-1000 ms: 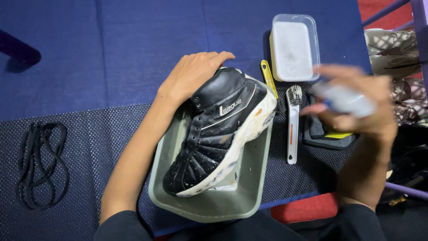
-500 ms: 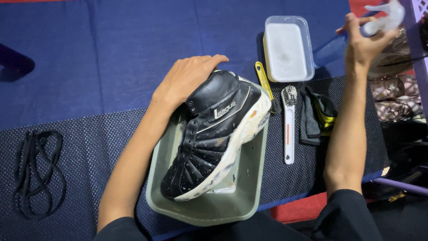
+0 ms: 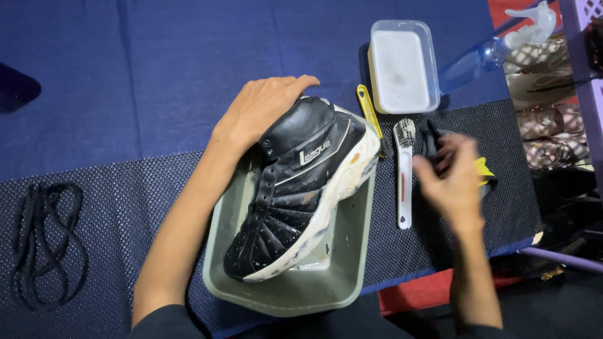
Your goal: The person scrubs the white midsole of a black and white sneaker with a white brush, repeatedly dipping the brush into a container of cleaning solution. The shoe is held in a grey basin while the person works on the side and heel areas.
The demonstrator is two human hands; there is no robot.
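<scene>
A black high-top shoe point(image 3: 301, 188) with a dirty white sole lies tilted in a grey-green plastic tub point(image 3: 352, 263). My left hand point(image 3: 260, 110) grips the shoe's heel collar from behind. My right hand point(image 3: 455, 179), blurred by motion, hovers over a black brush with a yellow part point(image 3: 482, 168) on the dark mesh mat, to the right of a white-handled brush point(image 3: 404, 176). I cannot tell whether its fingers touch the black brush. A clear spray bottle point(image 3: 496, 47) lies at the top right, away from both hands.
A clear lidded container point(image 3: 402, 66) with something white inside stands behind the brushes. A yellow-handled brush point(image 3: 369, 113) lies beside the shoe. Black laces point(image 3: 44, 242) lie coiled at the far left. Patterned fabric point(image 3: 549, 125) and a purple frame point(image 3: 584, 63) are at the right edge.
My right hand carried the spray bottle up to the far right, let it go there, and has come back down over the brushes. My left hand has stayed on the shoe.
</scene>
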